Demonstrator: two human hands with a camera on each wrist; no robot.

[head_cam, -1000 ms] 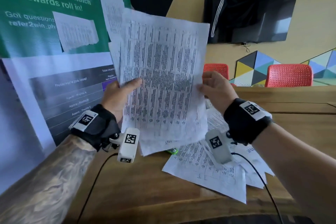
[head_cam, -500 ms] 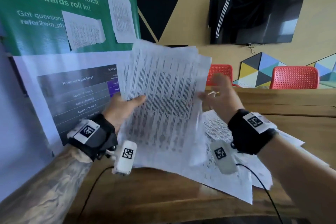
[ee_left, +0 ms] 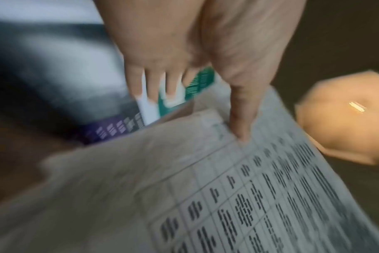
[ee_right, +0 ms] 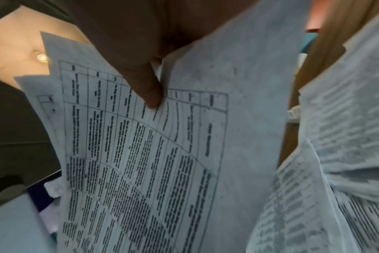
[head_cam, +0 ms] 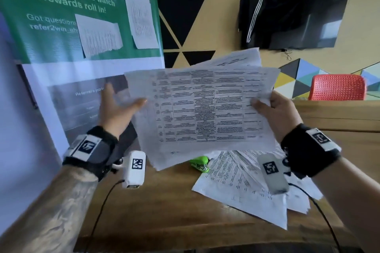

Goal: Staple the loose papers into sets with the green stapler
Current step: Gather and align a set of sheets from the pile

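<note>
Gripping a fanned sheaf of papers (head_cam: pixel 203 109) at frame centre, the right hand (head_cam: pixel 277 113) pinched it; the left hand (head_cam: pixel 117 109) lay flat-fingered against its edge. Squaring seemed next, then fetching the green stapler (head_cam: pixel 200 163) lying lower centre on the surface (head_cam: pixel 164 211).

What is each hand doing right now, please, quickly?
Left hand: open, fingers straight, thumb tip touching the left edge of the held papers.
Right hand: gripping the right edge of the held papers.

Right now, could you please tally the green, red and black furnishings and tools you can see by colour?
Green: 2, the small green stapler and green wall poster.
Red: 1, the red perforated plastic chair.
Black: 1, the black wall-mounted screen.
Total: 4.
</note>
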